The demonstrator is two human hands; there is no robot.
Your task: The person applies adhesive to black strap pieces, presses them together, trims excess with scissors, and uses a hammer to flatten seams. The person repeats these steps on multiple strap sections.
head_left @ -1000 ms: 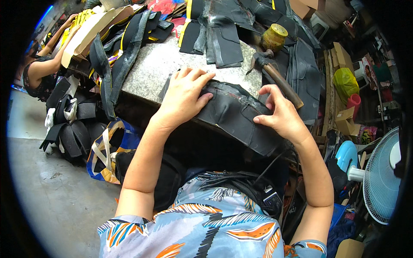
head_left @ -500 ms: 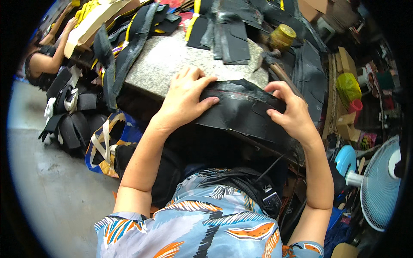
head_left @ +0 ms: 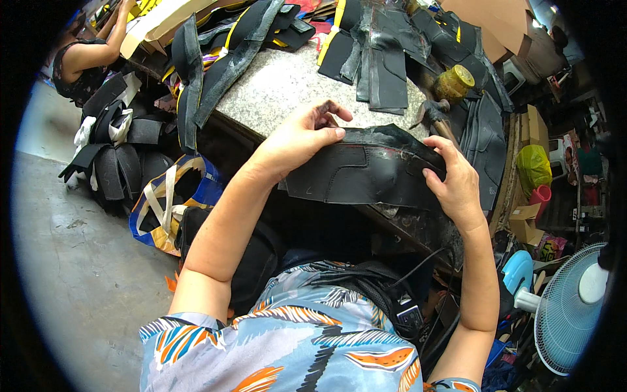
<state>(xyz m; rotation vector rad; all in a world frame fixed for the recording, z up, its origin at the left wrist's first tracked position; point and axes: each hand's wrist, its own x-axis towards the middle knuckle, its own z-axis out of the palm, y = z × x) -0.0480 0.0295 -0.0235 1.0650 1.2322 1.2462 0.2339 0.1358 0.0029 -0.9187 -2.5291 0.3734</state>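
A stitched black leather piece (head_left: 372, 171) spans the gap between my two hands, over the near edge of a speckled stone slab (head_left: 271, 85). My left hand (head_left: 305, 134) grips its upper left edge, thumb in front and fingers curled behind; dark smudges show on the fingers. At the piece's right end, my right hand (head_left: 454, 175) pinches the edge between thumb and fingers. Along the top of the piece runs a rough, greyish seam. Just beyond my right hand lies a hammer (head_left: 436, 116), its handle partly hidden.
Stacked black pieces (head_left: 385, 78) lie at the slab's far side, beside a yellowish jar (head_left: 454, 85). More black strips with yellow edging (head_left: 228, 65) hang off the left. A fan (head_left: 571, 313) stands at right, a blue bag (head_left: 147, 222) at left. Another person (head_left: 88, 59) works at far left.
The leather piece has been lifted and tilted, so more of its stitched face shows. My left hand has turned from lying on its edge to gripping it. The view has shifted slightly.
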